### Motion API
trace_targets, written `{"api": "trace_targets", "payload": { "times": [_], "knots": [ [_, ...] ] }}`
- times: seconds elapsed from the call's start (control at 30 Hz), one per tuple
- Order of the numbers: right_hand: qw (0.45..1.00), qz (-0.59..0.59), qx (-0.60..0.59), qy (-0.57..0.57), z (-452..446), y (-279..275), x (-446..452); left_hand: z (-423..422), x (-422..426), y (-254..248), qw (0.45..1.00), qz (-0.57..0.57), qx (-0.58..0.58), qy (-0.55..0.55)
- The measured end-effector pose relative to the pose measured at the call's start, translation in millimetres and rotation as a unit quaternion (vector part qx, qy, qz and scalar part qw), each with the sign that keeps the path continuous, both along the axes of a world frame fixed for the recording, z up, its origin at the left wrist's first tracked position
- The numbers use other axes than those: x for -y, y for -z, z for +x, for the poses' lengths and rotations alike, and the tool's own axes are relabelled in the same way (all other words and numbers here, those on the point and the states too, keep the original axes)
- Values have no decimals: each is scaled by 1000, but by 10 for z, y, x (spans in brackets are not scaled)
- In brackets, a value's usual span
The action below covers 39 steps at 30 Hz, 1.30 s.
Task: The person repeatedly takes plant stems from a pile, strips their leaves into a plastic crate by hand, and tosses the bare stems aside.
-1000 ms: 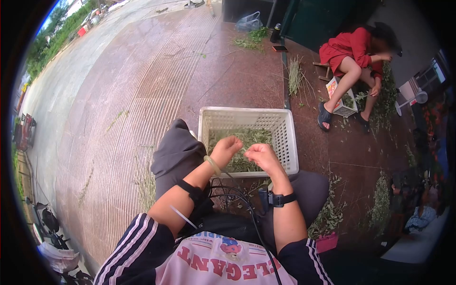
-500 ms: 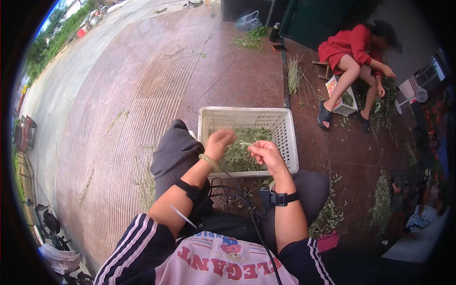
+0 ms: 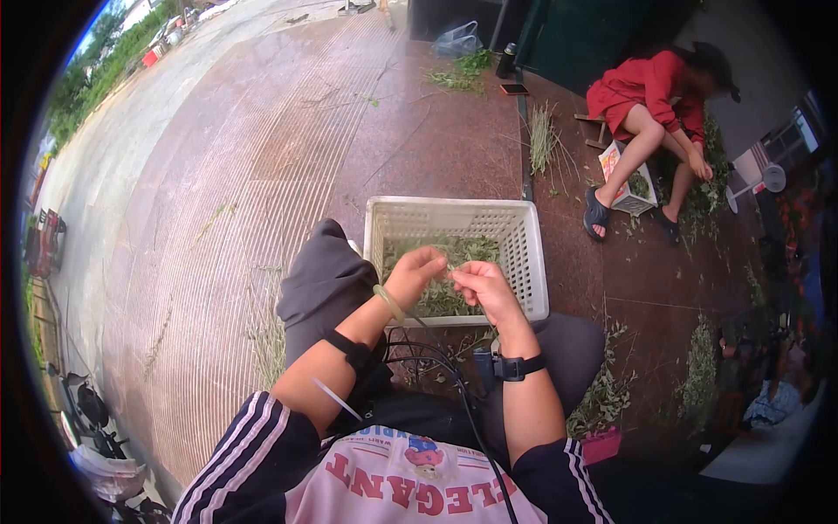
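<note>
My left hand [image 3: 417, 272] and my right hand [image 3: 486, 290] meet above a white plastic crate [image 3: 449, 203], fingertips nearly touching. A small piece of leafy sprig [image 3: 449, 272] shows between them, mostly hidden by the fingers. My right hand is closed in a pinch on it. The left thumb and fingers are also pinched at the sprig, slightly blurred. Green leaves [image 3: 476, 251] cover the bottom of the crate, which stands between my knees.
At the right, a person in red [image 3: 650, 87] sits handling leafy stems above a smaller white basket [image 3: 635, 206]. Bare stalks [image 3: 543, 140], a phone [image 3: 514, 89], a dark bottle [image 3: 506, 59] and a plastic bag [image 3: 457, 40] lie or stand ahead. Leafy branches [image 3: 602, 393] lie by my right knee.
My left hand has moved right and down to the right hand, and its fingers have closed at the sprig. The other person's hands have come together.
</note>
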State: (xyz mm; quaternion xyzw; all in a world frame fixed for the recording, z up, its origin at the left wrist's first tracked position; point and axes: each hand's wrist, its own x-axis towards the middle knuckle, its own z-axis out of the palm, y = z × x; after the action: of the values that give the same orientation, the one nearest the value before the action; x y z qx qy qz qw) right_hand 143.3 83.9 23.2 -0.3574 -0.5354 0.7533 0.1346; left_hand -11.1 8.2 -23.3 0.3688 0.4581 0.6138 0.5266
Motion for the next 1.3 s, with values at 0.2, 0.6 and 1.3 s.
{"api": "trace_targets", "payload": {
  "times": [0.2, 0.6, 1.3],
  "knots": [
    [996, 20, -27, -77, 58, -54, 89, -229, -24, 29, 984, -10, 72, -160],
    [847, -1, -382, 370, 514, -91, -436, 87, 78, -65, 974, -56, -205, 83],
    [760, 10, -613, 215, 2265, -446, -1016, -1548, 1319, -1766, 845, 122, -150, -498]
  ]
}}
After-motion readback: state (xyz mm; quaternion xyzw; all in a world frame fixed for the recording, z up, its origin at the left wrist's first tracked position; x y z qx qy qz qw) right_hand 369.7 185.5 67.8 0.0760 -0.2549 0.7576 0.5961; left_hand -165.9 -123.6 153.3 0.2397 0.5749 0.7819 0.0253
